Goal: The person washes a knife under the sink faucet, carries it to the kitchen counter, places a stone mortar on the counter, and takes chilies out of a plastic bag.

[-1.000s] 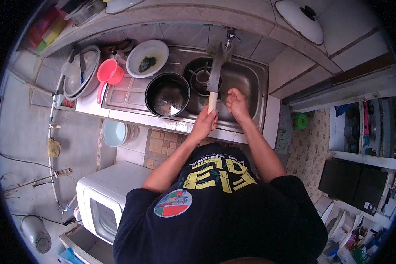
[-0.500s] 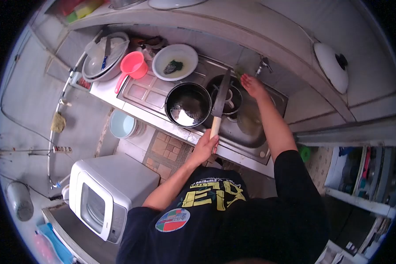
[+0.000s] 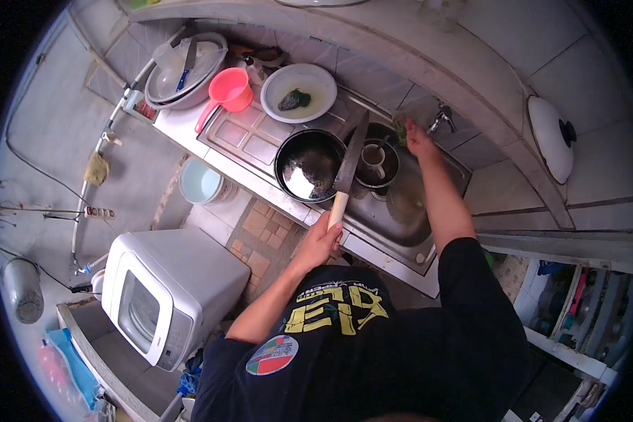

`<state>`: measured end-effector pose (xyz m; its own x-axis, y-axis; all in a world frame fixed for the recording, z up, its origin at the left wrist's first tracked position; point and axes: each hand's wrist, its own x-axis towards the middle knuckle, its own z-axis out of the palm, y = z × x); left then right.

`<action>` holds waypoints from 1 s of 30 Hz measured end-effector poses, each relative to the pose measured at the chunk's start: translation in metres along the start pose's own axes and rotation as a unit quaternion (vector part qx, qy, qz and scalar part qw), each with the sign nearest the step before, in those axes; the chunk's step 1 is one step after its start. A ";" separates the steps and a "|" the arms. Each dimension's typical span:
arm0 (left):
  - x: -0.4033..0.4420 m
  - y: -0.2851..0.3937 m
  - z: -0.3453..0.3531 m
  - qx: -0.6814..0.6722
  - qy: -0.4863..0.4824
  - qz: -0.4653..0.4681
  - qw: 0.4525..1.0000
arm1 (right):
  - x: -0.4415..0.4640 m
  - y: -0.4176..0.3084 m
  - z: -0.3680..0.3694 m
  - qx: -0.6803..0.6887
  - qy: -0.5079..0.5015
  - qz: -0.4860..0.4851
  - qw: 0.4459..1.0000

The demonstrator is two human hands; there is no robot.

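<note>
Knife (image 3: 349, 162) stays gripped in left hand (image 3: 320, 243). Right hand (image 3: 420, 141), fingers extended, has reached greenish scrubber (image 3: 400, 125) behind sink (image 3: 418, 219); hold unclear.

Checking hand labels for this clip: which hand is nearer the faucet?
Right. The right hand is beside the faucet, toward the sink's back; the left hand is farther away, by the counter's front edge, holding the knife.
</note>
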<state>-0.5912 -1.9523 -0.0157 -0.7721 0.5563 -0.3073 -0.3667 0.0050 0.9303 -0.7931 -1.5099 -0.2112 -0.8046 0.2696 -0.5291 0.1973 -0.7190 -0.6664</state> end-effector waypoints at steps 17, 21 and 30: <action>0.017 0.007 0.014 -0.023 -0.018 -0.002 1.000 | -0.093 -0.010 0.044 -0.185 0.041 -0.097 0.977; 0.019 0.005 0.013 -0.008 -0.023 -0.002 1.000 | -0.096 -0.027 0.040 -0.186 -0.068 0.025 0.980; 0.017 0.007 0.012 -0.034 -0.036 -0.010 0.999 | -0.035 -0.003 -0.002 -0.144 0.019 -0.050 0.988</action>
<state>-0.6004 -1.9329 -0.0117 -0.7260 0.6148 -0.3081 -0.4174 -0.0379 0.9079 -0.7648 -1.5162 -0.1917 -0.8069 0.3582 -0.4696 0.2738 -0.4776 -0.8348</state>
